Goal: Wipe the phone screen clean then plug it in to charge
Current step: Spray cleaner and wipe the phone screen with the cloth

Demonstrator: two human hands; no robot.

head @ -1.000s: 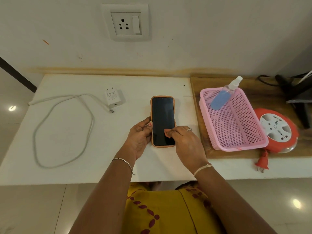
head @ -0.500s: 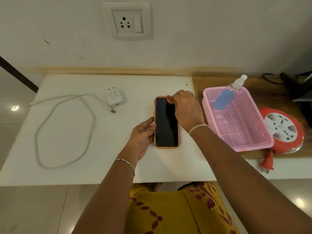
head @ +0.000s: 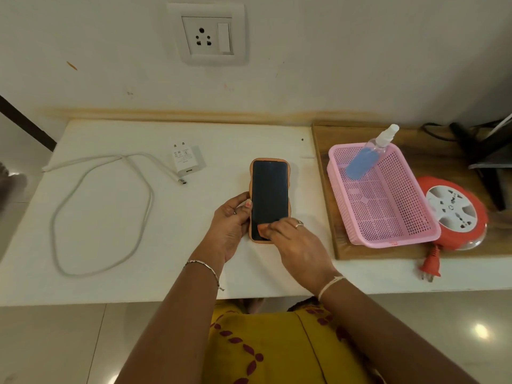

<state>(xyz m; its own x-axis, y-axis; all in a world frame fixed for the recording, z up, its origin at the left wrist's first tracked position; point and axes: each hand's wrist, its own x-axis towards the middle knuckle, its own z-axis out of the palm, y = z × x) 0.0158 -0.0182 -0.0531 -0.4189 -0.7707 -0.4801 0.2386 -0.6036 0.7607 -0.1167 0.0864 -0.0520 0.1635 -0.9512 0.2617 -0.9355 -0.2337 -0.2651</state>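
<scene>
While my left hand steadies the phone by its left long edge, thumb and fingers curled against the orange case, my right hand has its fingertips pressed together flat on the lower end of the dark screen. No cloth shows under them; if there is 1, it is hidden, so I cannot tell whether I am rubbing with bare skin. I judge this to be the wiping step, with the glass not yet finished.

The phone lies face up near the middle of the white tabletop, closer to the front edge than the back, its long side running front to back. Toward the back left of the tabletop sits the white charger brick, and the white cable loops from beside it out to the left edge and round toward the front, 1 plug end lying just beside the brick. The wall socket is above the back edge.

On the wooden board at the right edge stands a pink basket with a spray bottle leaning in its back corner, and a red extension reel touches the basket's right side.

Next I would need to free my right hand, reach left for the cable end, and join cable, brick, and phone before using the socket.
</scene>
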